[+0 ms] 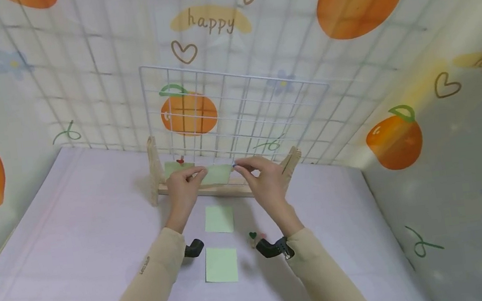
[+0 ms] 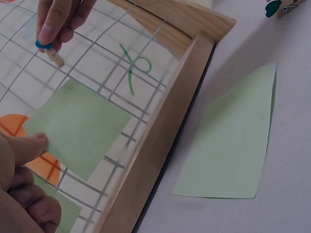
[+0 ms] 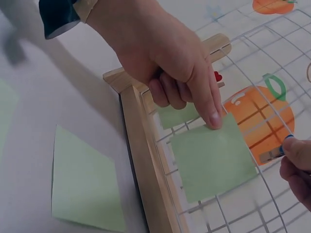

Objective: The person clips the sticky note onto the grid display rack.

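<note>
My left hand [image 1: 183, 193] pinches the edge of a light green paper note [image 2: 77, 124] between thumb and fingers, laying it against a white wire grid [image 1: 239, 103]. A small wooden clothespin [image 2: 55, 57] with a blue top is pinched in my right hand [image 1: 268, 183], just beside the note's other side. In the right wrist view its tip [image 3: 270, 155] is close to the note's corner. To the left, a second green note [image 1: 173, 167] hangs on the grid under a clothespin with a red heart [image 1: 180, 161], partly hidden by my left hand.
The grid stands in a wooden base [image 1: 228, 190] with side feet [image 1: 154, 168]. Nearer me on the pale tablecloth lie two more green notes, one [image 1: 219, 219] behind the other [image 1: 221, 265]. Clothespins with a green heart [image 1: 253, 235] and a pink top [image 1: 262, 236] lie by my right wrist.
</note>
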Demonstrator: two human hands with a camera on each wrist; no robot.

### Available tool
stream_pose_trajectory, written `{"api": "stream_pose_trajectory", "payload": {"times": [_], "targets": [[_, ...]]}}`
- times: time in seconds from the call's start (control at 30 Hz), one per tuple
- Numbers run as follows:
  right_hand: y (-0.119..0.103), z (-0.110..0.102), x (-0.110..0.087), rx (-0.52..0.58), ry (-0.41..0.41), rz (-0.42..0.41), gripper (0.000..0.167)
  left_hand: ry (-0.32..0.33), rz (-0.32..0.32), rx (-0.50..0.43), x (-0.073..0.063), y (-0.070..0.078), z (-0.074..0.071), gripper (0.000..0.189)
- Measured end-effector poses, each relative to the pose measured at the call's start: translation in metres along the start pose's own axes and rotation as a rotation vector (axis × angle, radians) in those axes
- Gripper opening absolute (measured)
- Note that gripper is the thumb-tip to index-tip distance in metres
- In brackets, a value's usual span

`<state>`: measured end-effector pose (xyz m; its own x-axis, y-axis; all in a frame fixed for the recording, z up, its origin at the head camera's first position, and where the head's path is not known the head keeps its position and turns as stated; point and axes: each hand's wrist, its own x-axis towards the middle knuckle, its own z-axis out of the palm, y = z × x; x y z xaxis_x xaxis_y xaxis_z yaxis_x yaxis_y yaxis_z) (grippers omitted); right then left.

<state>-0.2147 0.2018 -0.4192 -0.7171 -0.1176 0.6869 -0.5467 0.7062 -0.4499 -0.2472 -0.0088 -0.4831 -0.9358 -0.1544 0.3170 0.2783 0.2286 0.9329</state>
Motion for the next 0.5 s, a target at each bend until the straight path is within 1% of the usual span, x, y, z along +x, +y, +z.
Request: {"api": "stream_pose_trajectory", "payload": {"times": [0.17,0.23,0.4,0.5], "targets": [[-0.005,0.008,0.007,0.012,-0.004,-0.019,0.014,0.004,-0.011,-0.03,0.001,-0.002,0.0,0.013],[-0.005,0.011,0.008,0.012,0.003,-0.014,0.012,-0.002,-0.012,-0.045,0.001,-0.004,0.0,0.012],[-0.002,0.017,0.011,0.015,0.013,0.019,0.011,-0.012,0.013,-0.066,0.003,-0.007,-0.002,0.012],[-0.003,0.021,0.014,0.017,0.02,0.014,0.01,-0.012,0.01,-0.065,0.005,-0.007,-0.004,0.013]]}}
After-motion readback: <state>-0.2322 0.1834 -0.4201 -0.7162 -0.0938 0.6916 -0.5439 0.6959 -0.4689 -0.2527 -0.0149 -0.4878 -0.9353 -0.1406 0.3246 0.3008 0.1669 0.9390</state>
